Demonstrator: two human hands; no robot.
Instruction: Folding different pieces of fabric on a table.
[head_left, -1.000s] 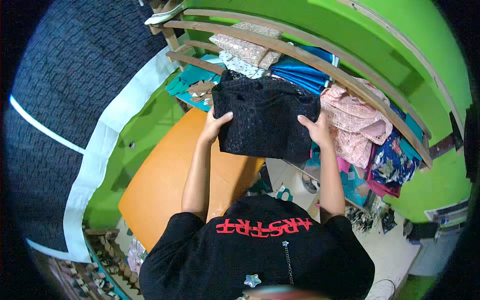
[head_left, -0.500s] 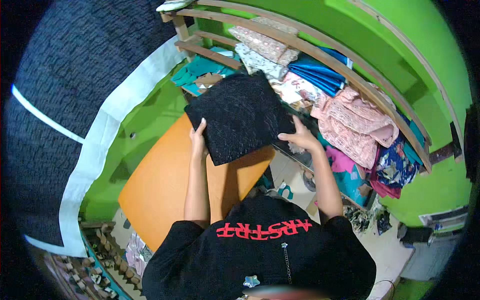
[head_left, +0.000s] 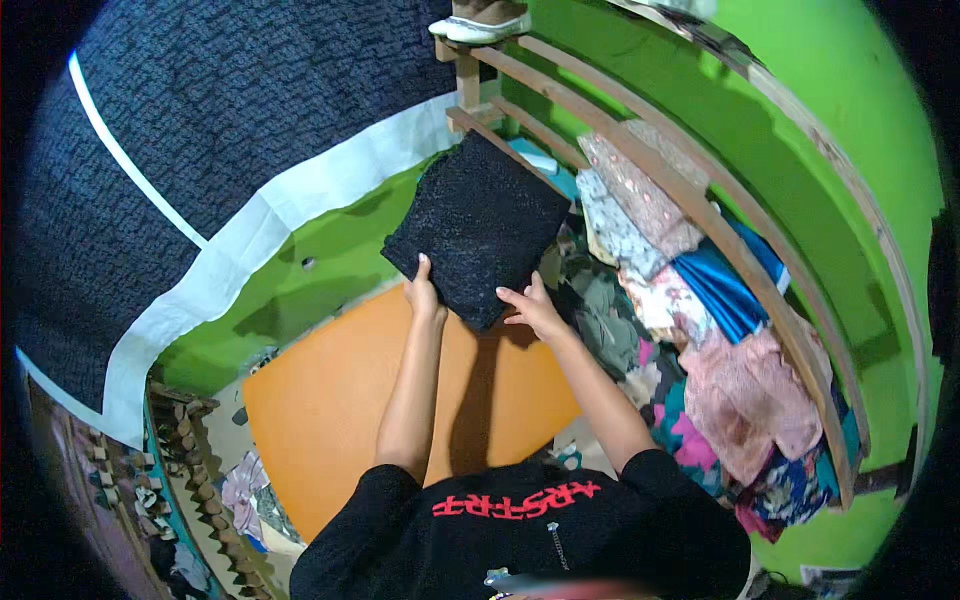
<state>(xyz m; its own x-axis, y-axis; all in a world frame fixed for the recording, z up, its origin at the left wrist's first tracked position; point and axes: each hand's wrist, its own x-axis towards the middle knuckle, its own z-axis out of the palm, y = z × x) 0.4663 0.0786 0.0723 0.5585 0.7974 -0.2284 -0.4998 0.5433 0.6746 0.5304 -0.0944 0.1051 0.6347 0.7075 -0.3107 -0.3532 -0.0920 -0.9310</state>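
A folded black textured cloth (head_left: 482,225) is held up in front of me between both hands, above an orange tabletop (head_left: 340,390). My left hand (head_left: 424,292) grips its near left edge, thumb on top and the other fingers hidden underneath. Farther right along the near side, my right hand (head_left: 532,308) pinches the cloth close to its lowest corner, with several fingers partly showing. The cloth's far part overlaps the end of a wooden rack (head_left: 468,85).
Folded fabrics lie on the rack at right: a beige lace piece (head_left: 640,190), a shiny blue one (head_left: 730,290) and a pink garment (head_left: 755,390). Loose scraps (head_left: 605,330) heap beside the table. A shoe (head_left: 485,22) stands on the rack's far end. Dark patterned material (head_left: 270,120) covers the left wall.
My view has swung, so the rack and fabrics sit farther right and lower. The black cloth has turned in my hands, and my right hand is now closer to the left.
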